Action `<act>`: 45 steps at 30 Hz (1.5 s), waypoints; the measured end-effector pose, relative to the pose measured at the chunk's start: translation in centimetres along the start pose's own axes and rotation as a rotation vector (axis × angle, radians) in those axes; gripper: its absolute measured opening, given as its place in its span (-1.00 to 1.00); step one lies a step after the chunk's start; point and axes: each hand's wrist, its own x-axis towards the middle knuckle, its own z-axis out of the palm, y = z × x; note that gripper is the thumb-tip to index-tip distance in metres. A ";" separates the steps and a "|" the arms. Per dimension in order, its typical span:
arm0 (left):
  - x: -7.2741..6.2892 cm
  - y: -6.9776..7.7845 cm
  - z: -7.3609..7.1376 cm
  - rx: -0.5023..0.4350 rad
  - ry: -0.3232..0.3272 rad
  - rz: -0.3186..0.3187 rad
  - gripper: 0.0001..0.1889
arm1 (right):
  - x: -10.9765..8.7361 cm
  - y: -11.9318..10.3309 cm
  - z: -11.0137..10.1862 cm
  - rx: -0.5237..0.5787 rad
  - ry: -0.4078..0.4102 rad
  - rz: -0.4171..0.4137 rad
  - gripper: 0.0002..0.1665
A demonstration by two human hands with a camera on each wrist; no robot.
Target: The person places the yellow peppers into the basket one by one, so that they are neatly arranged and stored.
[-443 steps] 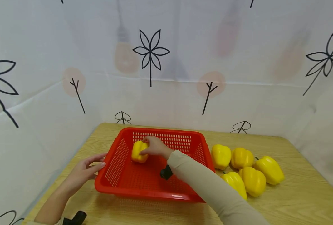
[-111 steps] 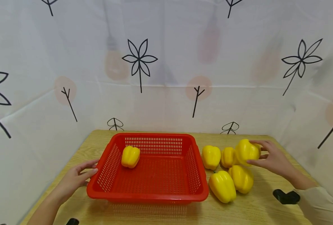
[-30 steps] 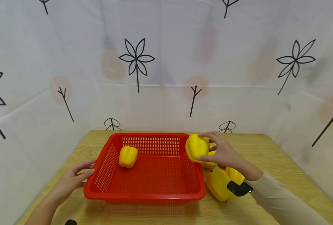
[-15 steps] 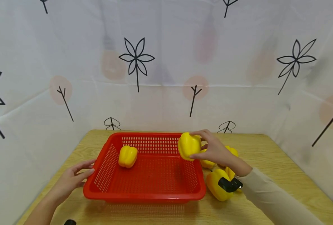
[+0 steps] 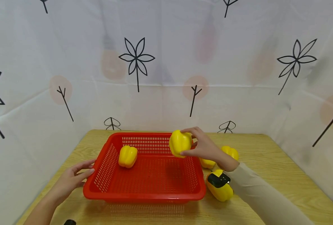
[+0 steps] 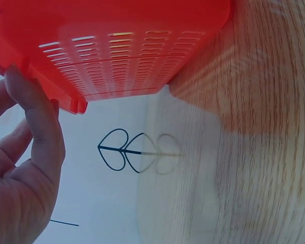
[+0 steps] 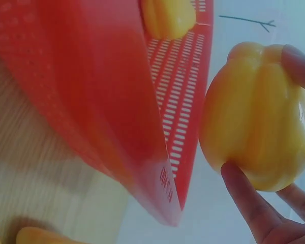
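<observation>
Yellow pepper (image 5: 180,143) appears raised over the right half of the red basket (image 5: 144,196), held by a hand. Behind everything hangs a white backdrop (image 5: 166,106) printed with black line-drawn flowers and twigs. Before it spreads the wood-grain surface (image 5: 267,150), where the slotted basket stands upright. A beige sleeve (image 5: 261,197) covers the right arm, reaching in from the lower right. The left hand (image 5: 75,178) touches the basket's left rim, its grip loose and fingers relaxed. The right hand (image 5: 203,147) has its grip on the raised pepper, thumb and fingers on opposite sides. A second pepper (image 5: 128,157) lies inside the basket, near the left rear corner. Outside, just beside the right wall, more peppers (image 5: 230,152) sit on the surface, some partly hidden. At the right wrist is a small black device (image 5: 219,180).
</observation>
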 end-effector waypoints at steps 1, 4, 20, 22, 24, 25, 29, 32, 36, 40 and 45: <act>0.0 0.0 0.0 0.001 0.000 -0.002 -0.36 | 0.1 0.0 0.1 0.001 -0.002 -0.001 -0.19; 0.0 -0.1 0.0 0.001 0.000 -0.005 -0.36 | 0.6 -0.3 0.5 -0.004 -0.014 0.007 -0.19; 0.0 -0.1 0.0 0.005 0.004 -0.010 -0.36 | 3.4 -1.2 3.4 -0.020 -0.033 -0.003 -0.19; 0.0 -0.1 0.0 0.001 0.005 -0.010 -0.36 | 3.7 -1.2 3.8 -0.025 -0.035 -0.004 -0.20; 0.0 -0.1 0.0 0.000 0.005 -0.008 -0.36 | 4.0 -1.1 4.1 -0.025 -0.040 0.010 -0.20; 0.0 -0.1 0.0 -0.002 0.006 -0.008 -0.36 | 4.1 -1.1 4.3 -0.026 -0.044 0.023 -0.20; 0.1 -0.1 0.0 -0.005 0.001 -0.004 -0.37 | 4.7 -1.0 5.0 -0.021 -0.067 0.068 -0.20; 0.2 -0.1 0.0 0.000 0.003 0.000 -0.37 | 5.2 -1.0 5.5 -0.019 -0.087 0.096 -0.20; 0.3 -0.1 0.0 0.001 0.003 0.003 -0.36 | 5.8 -0.9 6.3 -0.021 -0.108 0.109 -0.22; 0.2 -0.1 0.0 -0.009 0.001 0.000 -0.36 | 6.5 -0.9 7.3 -0.028 -0.134 0.120 -0.22; 0.2 -0.1 0.0 -0.006 0.003 -0.002 -0.36 | 7.2 -1.1 8.5 -0.035 -0.169 0.166 -0.22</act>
